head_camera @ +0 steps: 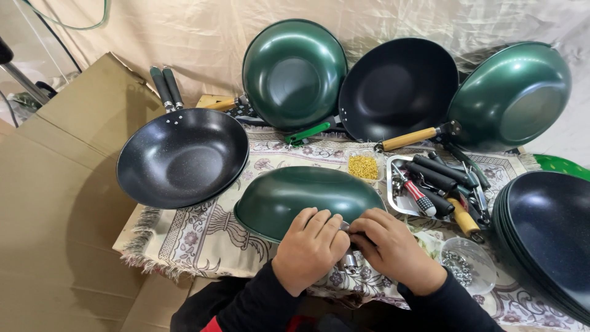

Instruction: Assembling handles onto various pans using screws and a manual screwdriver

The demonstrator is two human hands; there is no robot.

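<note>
- At the near edge of the bench (203, 240), which is spread with a patterned cloth, an upturned green wok (301, 193) lies rim-down; every place below is given relative to this wok.
- Left hand (309, 246): fingers curled and pressed on the wok's near rim, steadying it; whether anything is pinched beneath them cannot be told.
- Right hand (388, 243): touching the left hand, fingers drawn together about a small metal fitting (349, 261) at the near rim, just right of the wok's middle; the grip itself is hidden.
- Step in hand, as judged: fastening handle hardware to the wok's rim. The next move appears to call for a firm hold on the wok and fine turning or seating of the fitting.
- Left of the wok: a black wok (182, 157) facing upward, with two dark handles.
- Behind the wok: three pans propped against the backdrop, a green pan (294, 72), a black pan (396, 89) and a second green pan (510, 95).
- Right of the wok: a dish of yellow screws (363, 166), a metal tray of loose handles (399, 203), and a clear bowl of small metal parts (470, 264).
- Far right of the wok: a stack of dark woks (547, 233).
</note>
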